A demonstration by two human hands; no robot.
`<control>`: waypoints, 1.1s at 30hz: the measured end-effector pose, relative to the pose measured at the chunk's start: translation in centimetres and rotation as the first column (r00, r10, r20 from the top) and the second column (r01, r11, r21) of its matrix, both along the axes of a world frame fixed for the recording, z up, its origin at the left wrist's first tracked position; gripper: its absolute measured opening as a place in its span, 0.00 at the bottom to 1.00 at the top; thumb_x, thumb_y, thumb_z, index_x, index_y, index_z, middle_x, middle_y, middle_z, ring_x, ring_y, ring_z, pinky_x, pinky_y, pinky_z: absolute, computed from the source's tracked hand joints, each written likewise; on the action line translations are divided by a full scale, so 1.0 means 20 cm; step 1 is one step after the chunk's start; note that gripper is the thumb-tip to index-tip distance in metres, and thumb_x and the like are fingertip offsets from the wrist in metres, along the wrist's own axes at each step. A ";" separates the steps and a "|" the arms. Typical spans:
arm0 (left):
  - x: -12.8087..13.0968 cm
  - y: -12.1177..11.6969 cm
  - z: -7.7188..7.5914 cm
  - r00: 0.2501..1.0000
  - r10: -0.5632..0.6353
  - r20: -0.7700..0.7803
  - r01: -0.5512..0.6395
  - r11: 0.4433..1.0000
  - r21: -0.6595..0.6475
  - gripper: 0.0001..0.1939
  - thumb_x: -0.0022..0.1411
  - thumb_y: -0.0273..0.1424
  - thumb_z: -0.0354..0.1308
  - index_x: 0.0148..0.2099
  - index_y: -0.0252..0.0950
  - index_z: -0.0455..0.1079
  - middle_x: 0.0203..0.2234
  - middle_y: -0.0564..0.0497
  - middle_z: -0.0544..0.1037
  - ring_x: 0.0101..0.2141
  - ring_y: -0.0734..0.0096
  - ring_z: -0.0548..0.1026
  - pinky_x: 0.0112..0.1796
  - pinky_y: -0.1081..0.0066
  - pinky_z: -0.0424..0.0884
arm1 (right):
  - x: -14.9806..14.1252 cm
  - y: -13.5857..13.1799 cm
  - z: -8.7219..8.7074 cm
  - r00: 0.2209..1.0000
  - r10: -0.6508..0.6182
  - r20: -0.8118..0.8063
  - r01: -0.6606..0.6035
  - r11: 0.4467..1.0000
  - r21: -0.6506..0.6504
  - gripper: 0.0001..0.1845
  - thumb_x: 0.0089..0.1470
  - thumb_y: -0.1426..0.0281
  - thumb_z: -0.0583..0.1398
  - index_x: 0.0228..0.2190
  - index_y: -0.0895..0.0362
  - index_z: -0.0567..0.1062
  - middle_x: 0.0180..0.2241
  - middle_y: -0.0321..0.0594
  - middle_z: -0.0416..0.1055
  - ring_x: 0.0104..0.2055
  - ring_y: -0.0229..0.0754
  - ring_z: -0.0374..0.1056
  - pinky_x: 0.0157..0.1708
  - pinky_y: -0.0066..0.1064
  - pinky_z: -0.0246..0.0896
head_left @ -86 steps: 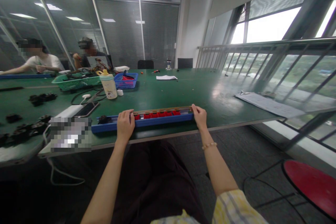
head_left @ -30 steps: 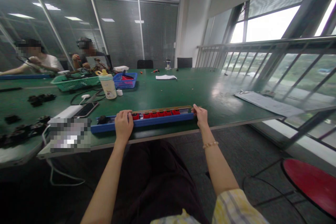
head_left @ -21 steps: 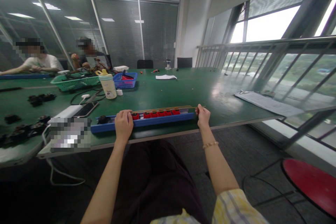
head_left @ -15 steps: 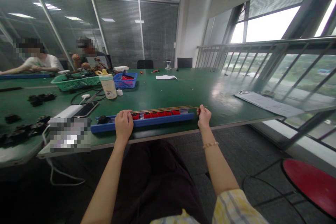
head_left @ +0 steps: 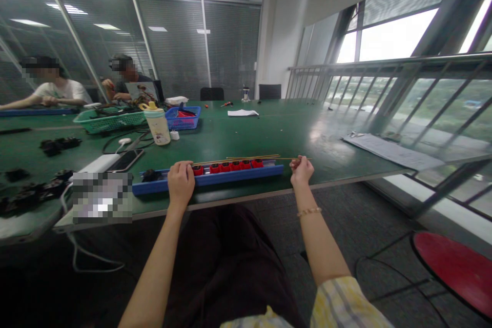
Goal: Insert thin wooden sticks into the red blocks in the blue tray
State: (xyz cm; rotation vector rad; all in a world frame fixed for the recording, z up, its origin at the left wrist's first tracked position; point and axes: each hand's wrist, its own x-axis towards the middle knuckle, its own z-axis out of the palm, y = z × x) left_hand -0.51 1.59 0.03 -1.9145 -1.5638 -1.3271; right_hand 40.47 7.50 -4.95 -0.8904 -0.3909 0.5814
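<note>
A long blue trough lies along the near edge of the green table. Its row of red blocks with dark tops sits to the right of my left hand, which is closed over the trough's left part. A black part shows at the trough's left end. Past the right end, my right hand pinches a thin yellowish rod, which runs leftward above the trough. Another such rod lies along the trough's far side, partly overlapped. My left fingertips are hidden behind the trough.
On the left are a phone, black parts, a bottle, a green basket and a blue basket. A clipboard with paper lies right. Two people sit at far left. A red stool stands low right.
My right hand has moved slightly to the right, drawing the thin rod along with it. The rod's left end now shows above the red blocks. My left hand stays put on the trough.
</note>
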 end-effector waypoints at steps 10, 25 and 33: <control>0.00 0.00 0.00 1.000 -0.002 0.014 0.002 1.000 -0.005 0.16 0.70 0.35 0.41 0.44 0.37 0.70 0.40 0.42 0.75 0.45 0.55 0.71 0.48 0.57 0.66 | 0.00 -0.02 0.04 0.993 -0.046 -0.106 0.048 0.999 0.020 0.05 0.54 0.64 0.53 0.31 0.52 0.62 0.21 0.32 0.73 0.20 0.34 0.69 0.23 0.24 0.66; 0.00 0.00 0.00 1.000 -0.004 0.017 0.004 1.000 -0.006 0.17 0.70 0.35 0.41 0.45 0.37 0.71 0.41 0.42 0.75 0.45 0.56 0.71 0.48 0.57 0.65 | -0.03 0.00 0.02 0.997 -0.036 0.064 0.035 0.999 0.022 0.07 0.45 0.66 0.60 0.27 0.55 0.68 0.22 0.37 0.75 0.22 0.36 0.70 0.22 0.26 0.63; 0.00 0.00 0.00 1.000 0.011 -0.001 -0.011 1.000 -0.021 0.17 0.70 0.35 0.41 0.45 0.35 0.71 0.41 0.42 0.75 0.44 0.56 0.71 0.48 0.58 0.65 | -0.04 -0.03 -0.01 0.834 -0.040 0.550 0.146 0.978 -0.149 0.10 0.46 0.64 0.63 0.29 0.59 0.78 0.28 0.42 0.77 0.31 0.42 0.71 0.36 0.33 0.66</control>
